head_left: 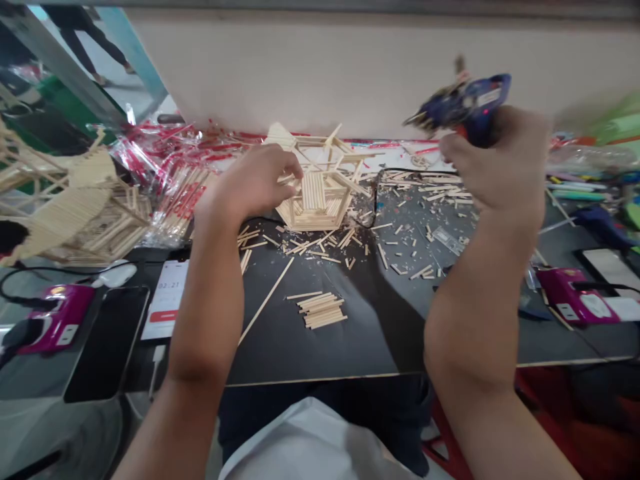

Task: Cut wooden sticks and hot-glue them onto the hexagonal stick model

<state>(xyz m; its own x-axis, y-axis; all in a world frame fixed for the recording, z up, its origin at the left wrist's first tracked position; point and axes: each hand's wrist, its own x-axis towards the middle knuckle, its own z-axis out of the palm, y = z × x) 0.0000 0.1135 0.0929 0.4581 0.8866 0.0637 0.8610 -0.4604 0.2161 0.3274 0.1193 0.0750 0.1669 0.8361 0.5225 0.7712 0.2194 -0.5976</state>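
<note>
The glue gun (475, 107) is up in the air in the person's right hand (515, 153), its nozzle aimed leftward and a little down, toward the left hand's side; its long axis runs sideways, nearly level. The wooden stick model (313, 193) sits on the bench (270, 363) just beside the left hand's fingertips, its broad six-sided base low, one slatted panel facing the person, the slats running up and away.

The right hand is wrapped around the gun's handle, with the thumb forward. The left hand (255, 180) is half curled at the model's near left side, thumb and forefinger a little apart; from here I can't tell whether they pinch a piece or merely touch.

Between the hands, a dark cable (375, 197) passes close by the model, and loose sticks (383, 258) and crumbs litter its front and right. Nearer the person, between the forearms, lies a neat row of short sticks (323, 311), with one long stick (267, 300) slanting beside the left forearm. Left of the left hand are plastic packets of sticks (175, 207) and, farther out, another wooden structure (85, 220). A pale panel (310, 73) stands beyond both hands.
</note>
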